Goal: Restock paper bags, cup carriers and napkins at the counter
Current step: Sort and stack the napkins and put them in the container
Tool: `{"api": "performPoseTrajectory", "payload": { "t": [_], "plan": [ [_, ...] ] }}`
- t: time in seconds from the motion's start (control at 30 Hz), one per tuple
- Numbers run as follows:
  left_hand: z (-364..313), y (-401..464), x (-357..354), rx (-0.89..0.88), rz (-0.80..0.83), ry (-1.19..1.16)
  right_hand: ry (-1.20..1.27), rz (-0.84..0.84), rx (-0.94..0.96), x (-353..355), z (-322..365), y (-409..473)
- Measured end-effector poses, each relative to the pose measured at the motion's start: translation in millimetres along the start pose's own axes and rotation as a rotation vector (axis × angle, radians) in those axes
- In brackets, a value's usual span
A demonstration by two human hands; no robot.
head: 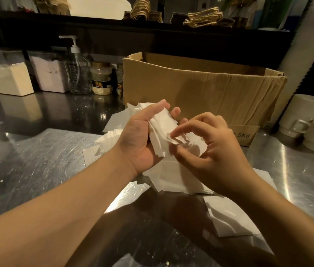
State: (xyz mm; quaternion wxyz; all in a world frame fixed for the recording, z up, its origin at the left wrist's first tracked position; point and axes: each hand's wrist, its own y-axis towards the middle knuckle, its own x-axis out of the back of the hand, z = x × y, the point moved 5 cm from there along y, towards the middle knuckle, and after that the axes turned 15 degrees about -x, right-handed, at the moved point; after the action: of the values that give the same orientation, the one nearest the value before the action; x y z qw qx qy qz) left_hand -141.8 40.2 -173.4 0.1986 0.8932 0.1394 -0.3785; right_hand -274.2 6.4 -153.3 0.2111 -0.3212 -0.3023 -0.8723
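Note:
My left hand grips a thick stack of white napkins above the steel counter, fingers curled round its far edge. My right hand pinches the corner of the top napkin between thumb and forefinger. More white napkins lie spread on the counter beneath and behind my hands. A loose white sheet lies near my right forearm. An open brown cardboard box stands just behind the hands. Brown paper bags with twine handles sit on the dark upper shelf.
At the back left stand two clear tubs of powder, a pump bottle and small jars. Stacked white cups are at the right edge. A tall sleeve of white lids or cups rises at the right.

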Motion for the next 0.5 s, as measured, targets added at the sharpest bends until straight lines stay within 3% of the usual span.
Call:
{"api": "performPoseTrajectory", "payload": {
  "t": [0.27,0.5],
  "plan": [
    [0.8,-1.7,2.2,0.117,0.020,0.055,-0.161,-0.015,0.133,0.7,1.8,-0.5],
    [1.7,-2.2,3.0,0.159,0.032,0.047,-0.145,-0.009,0.181,0.3,-0.6,3.5]
  ]
}}
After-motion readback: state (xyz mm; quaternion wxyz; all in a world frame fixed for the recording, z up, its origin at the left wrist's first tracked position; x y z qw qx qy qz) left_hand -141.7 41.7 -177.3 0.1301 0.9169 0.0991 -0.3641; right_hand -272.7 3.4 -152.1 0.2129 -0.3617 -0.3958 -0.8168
